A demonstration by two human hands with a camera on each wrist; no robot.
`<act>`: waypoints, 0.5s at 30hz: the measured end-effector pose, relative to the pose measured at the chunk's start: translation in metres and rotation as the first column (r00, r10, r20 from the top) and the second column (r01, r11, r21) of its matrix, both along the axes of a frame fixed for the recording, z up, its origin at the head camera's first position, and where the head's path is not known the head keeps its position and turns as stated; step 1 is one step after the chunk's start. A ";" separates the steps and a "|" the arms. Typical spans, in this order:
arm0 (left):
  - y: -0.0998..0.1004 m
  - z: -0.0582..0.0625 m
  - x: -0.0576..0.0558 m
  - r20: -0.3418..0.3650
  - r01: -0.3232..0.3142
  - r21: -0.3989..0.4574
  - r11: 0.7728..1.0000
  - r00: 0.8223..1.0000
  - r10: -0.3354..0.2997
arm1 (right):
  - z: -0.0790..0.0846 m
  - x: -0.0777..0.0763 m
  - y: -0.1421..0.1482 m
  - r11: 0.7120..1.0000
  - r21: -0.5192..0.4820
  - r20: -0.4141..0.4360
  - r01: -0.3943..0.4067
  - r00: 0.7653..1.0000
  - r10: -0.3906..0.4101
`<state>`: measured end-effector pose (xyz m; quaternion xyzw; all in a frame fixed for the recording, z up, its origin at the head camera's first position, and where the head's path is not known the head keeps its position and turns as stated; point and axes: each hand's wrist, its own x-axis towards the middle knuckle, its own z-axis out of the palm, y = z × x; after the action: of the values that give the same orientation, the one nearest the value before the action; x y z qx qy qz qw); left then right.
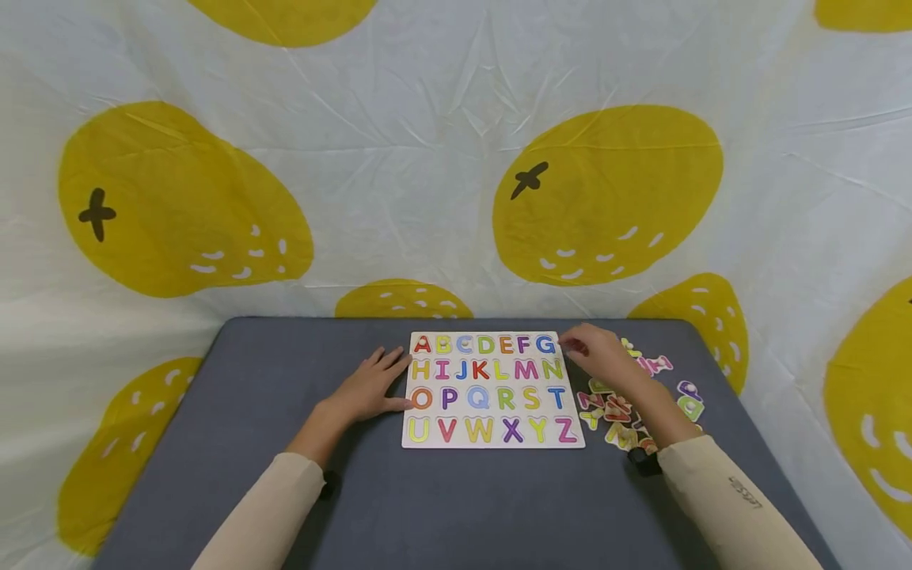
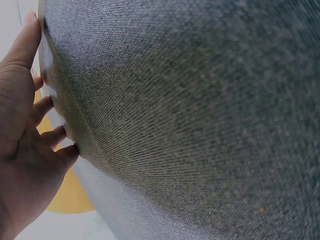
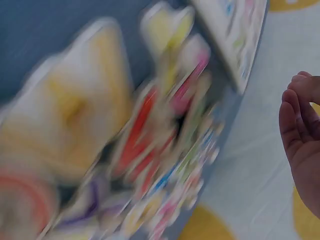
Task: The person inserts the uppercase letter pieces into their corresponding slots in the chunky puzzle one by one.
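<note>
- Left hand [image 1: 366,388] lies flat with its fingers spread, grasping nothing, its thumb and a fingertip touching the left edge of the board
- Right hand [image 1: 598,356] is just beside the board's far right corner, near the blue G, fingertips drawn in toward the thumb; whether a small piece is between them, I cannot tell
- White cloth [image 1: 406,198] hangs along the far side and both sides, printed with big yellow fruit [image 1: 613,206]
- Dark grey table [image 1: 442,507] spreads beneath the hands
- Pale sleeves [image 1: 264,514] cover both forearms, coming in from the near side, with dark writing on the right one
- White alphabet board [image 1: 492,446] lies flat toward the far side of the table, between the hands, its coloured letters running A to Z in four rows
- Loose letters [image 1: 623,435] lie heaped on the table right of the board, some partly hidden under the right forearm
- Purple letter [image 1: 689,389] and green letter [image 1: 690,408] lie together right of that forearm
</note>
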<state>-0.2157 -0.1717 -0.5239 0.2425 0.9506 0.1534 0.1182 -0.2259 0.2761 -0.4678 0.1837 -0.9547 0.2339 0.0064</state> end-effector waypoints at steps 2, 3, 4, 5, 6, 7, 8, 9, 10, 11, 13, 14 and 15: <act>0.001 0.000 0.000 0.006 0.003 -0.003 1.000 1.000 -0.003 | 0.001 0.010 0.019 1.000 0.010 -0.001 0.025 1.000 -0.025; 0.001 0.000 0.000 0.009 0.002 -0.006 1.000 1.000 -0.002 | 0.002 0.015 0.027 0.999 0.016 -0.001 0.037 0.999 -0.037; 0.002 -0.001 0.000 0.007 0.003 -0.005 1.000 1.000 -0.002 | 0.002 0.019 0.036 0.999 0.016 0.002 0.049 0.999 -0.049; 0.002 -0.001 -0.001 0.008 0.000 -0.010 1.000 1.000 0.000 | 0.003 0.023 0.045 0.998 0.018 0.005 0.059 0.998 -0.059; 0.002 -0.001 -0.001 0.009 -0.001 -0.012 1.000 1.000 0.001 | 0.003 0.027 0.053 0.998 0.019 0.008 0.068 0.998 -0.068; 0.001 -0.001 -0.001 0.011 -0.004 -0.014 1.000 1.000 0.004 | 0.003 0.030 0.061 0.997 0.025 0.007 0.073 0.997 -0.073; 0.001 -0.001 -0.001 0.012 -0.005 -0.014 1.000 1.000 0.005 | 0.003 0.033 0.069 0.996 0.030 0.015 0.081 0.997 -0.081; 0.001 -0.001 -0.001 0.011 -0.006 -0.015 1.000 1.000 0.006 | 0.003 0.035 0.077 0.995 0.036 0.023 0.089 0.996 -0.090; 0.001 -0.002 -0.001 0.011 -0.006 -0.015 1.000 1.000 0.006 | 0.003 0.038 0.086 0.995 0.044 0.027 0.093 0.995 -0.094; 0.001 -0.002 -0.001 0.015 -0.007 -0.018 1.000 1.000 0.007 | 0.003 0.040 0.093 0.994 0.056 0.033 0.098 0.994 -0.100; 0.000 -0.002 -0.001 0.015 -0.010 -0.017 1.000 1.000 0.010 | 0.002 0.044 0.108 0.992 0.077 0.038 0.100 0.994 -0.103; 0.000 -0.002 -0.001 0.015 -0.013 -0.015 1.000 1.000 0.013 | 0.002 0.046 0.114 0.991 0.083 0.041 0.103 0.993 -0.107; 0.000 -0.001 -0.001 0.016 -0.015 -0.015 1.000 1.000 0.015 | 0.002 0.048 0.121 0.991 0.088 0.043 0.103 0.993 -0.107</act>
<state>-0.2162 -0.1715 -0.5251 0.2331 0.9526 0.1493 0.1262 -0.1782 0.3969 -0.4663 0.1276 -0.9721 0.1963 -0.0118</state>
